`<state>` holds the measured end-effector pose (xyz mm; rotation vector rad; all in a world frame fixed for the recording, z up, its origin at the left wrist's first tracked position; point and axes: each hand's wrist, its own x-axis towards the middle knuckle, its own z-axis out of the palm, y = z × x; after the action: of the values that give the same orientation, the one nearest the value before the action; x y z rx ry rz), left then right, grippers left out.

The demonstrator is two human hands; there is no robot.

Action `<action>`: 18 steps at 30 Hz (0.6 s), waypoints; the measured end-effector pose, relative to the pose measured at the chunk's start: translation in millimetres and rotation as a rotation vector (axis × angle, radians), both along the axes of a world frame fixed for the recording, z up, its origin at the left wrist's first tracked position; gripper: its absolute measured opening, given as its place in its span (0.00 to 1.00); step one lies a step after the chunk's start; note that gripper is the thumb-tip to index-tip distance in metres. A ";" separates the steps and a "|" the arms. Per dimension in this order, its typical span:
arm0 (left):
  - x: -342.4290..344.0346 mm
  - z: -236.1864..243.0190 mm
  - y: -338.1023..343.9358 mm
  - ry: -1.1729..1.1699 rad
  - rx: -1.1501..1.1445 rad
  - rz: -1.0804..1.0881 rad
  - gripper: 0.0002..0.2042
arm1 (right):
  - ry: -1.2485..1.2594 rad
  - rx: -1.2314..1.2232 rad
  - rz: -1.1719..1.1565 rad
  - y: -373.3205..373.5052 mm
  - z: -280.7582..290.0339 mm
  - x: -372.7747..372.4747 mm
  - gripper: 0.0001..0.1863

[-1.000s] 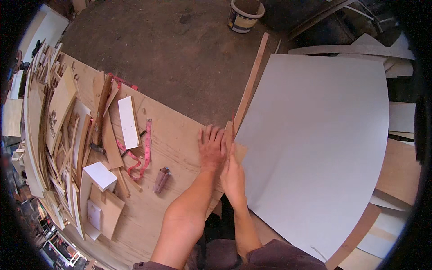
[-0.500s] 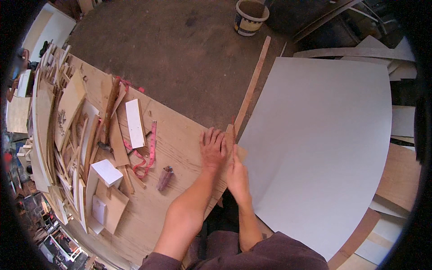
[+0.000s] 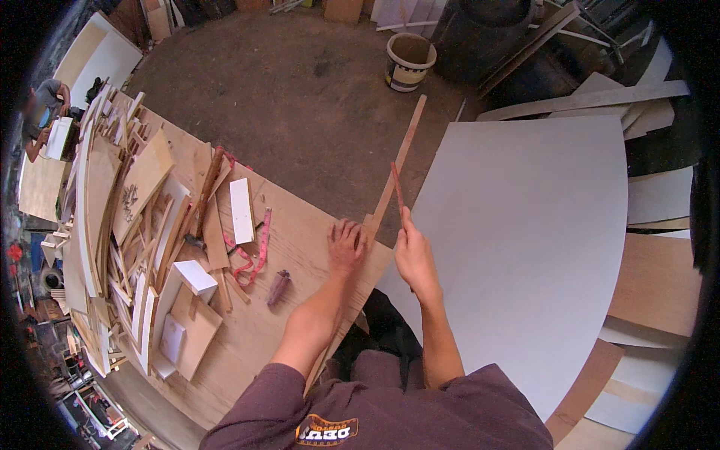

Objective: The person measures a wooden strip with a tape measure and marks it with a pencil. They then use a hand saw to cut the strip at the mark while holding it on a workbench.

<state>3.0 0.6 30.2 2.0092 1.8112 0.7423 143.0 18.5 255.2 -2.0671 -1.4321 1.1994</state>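
Note:
My left hand presses down at the table's edge with its fingers spread, next to a long narrow wooden strip that juts out past the table. Whether the fingers also bear on the strip is hard to tell. My right hand is closed round a slim, reddish-brown, blade-like tool. The tool points away from me and shows above the white panel's left edge, apart from the strip. Its exact kind cannot be made out. On the table left of my left hand lies a short, purplish-brown, roll-like object.
A large white panel lies to the right. Wood offcuts, a hammer and a pink measuring tape lie on the left. A bucket stands on the floor ahead. Another person is at the far left.
My right hand has moved the tool up and right, away from the strip beside my left hand. My left hand stays at the table edge. The view has tilted upward.

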 end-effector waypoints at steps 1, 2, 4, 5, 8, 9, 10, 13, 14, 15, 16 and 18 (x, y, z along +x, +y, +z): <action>-0.2 2.1 -0.3 0.002 -0.016 -0.019 0.19 | -0.002 0.001 -0.002 -0.7 -1.1 3.8 0.25; 0.8 4.7 -1.3 0.001 -0.015 -0.025 0.19 | -0.040 0.009 0.034 -2.4 -10.7 8.0 0.25; 2.8 10.3 1.9 -0.010 0.033 -0.030 0.24 | -0.078 0.023 0.062 -5.7 -32.0 16.0 0.25; 0.4 11.2 2.9 -0.006 0.032 -0.031 0.24 | -0.067 0.049 0.066 -10.1 -43.4 17.5 0.26; -6.0 10.8 -1.6 -0.002 0.019 -0.044 0.28 | -0.023 0.085 0.059 -21.7 -60.2 24.2 0.26; -8.2 11.5 -11.1 0.015 0.014 -0.075 0.30 | 0.004 0.088 0.038 -26.5 -63.5 27.4 0.27; -9.5 11.9 -19.2 0.032 0.009 -0.105 0.31 | 0.007 0.086 0.035 -26.8 -67.5 31.1 0.27; -4.6 23.6 -25.3 -0.013 -0.036 -0.052 0.29 | 0.002 -0.023 -0.009 -10.4 -74.9 39.3 0.27; -0.3 28.5 -26.2 -0.012 -0.034 -0.059 0.29 | -0.029 -0.022 0.005 -6.7 -76.3 40.5 0.28; 4.5 33.2 -26.8 -0.028 -0.111 -0.036 0.27 | -0.061 -0.022 0.017 -4.9 -76.5 42.2 0.28; 10.3 37.4 -26.8 -0.044 -0.188 -0.014 0.26 | -0.062 -0.021 0.008 -4.7 -80.3 45.1 0.28; 14.9 36.8 -30.6 -0.110 -0.148 0.026 0.23 | -0.105 0.112 -0.001 -5.2 -87.5 41.9 0.28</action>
<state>17.9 -30.0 67.0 1.8191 1.7773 0.6900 184.9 13.3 167.7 -2.0810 -1.5088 0.9997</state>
